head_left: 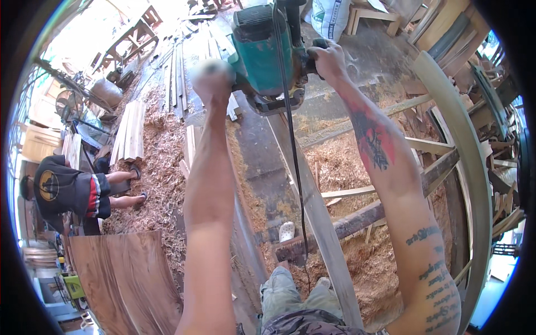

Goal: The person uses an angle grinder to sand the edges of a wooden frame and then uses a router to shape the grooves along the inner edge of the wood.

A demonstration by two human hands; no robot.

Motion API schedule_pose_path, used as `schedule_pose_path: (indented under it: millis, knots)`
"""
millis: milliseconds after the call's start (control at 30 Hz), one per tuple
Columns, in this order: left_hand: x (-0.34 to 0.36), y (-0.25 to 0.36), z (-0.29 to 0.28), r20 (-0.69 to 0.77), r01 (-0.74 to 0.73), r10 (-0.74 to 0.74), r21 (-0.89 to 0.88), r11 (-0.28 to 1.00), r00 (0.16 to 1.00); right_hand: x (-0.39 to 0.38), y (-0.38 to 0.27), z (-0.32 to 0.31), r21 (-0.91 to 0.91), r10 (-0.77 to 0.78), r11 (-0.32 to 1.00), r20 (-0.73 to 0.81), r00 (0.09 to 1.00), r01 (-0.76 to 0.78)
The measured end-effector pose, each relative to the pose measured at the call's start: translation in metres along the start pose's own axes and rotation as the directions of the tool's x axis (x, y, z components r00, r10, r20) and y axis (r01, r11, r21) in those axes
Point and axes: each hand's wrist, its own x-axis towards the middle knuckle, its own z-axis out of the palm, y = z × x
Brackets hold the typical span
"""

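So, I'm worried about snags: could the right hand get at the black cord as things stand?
Probably not without letting go: the right hand is closed on the handle of the teal power tool, though the black cord hangs nearby to its left.

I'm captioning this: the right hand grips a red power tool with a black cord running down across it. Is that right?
Not red: the head view shows the right hand gripping a teal power tool with a black cord running down across it.
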Motion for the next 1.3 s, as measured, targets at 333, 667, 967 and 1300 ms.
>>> schedule_pose_path:
  millis: [333, 667, 967, 1300]
  knots:
    - [-0.042, 0.011, -0.018, 0.000, 0.011, -0.011, -0.065, 0.998, 1.000, -0.025, -0.016, -0.027, 0.370, 0.369, 0.839, 0.154, 0.917, -0.399]
    - [-0.090, 0.032, -0.041, 0.032, 0.035, -0.039, 0.116, 0.993, 0.999, -0.051, -0.039, -0.072, 0.375, 0.276, 0.889, 0.023, 0.961, -0.264]
    - [-0.148, 0.067, -0.060, 0.042, 0.060, -0.061, 0.043, 0.997, 0.997, -0.088, -0.029, -0.109, 0.182, 0.031, 0.983, -0.006, 1.000, -0.029]
    - [-0.206, 0.070, -0.085, 0.045, 0.105, -0.104, -0.020, 0.994, 0.994, -0.127, -0.056, -0.161, 0.238, 0.068, 0.969, 0.023, 0.997, -0.072]
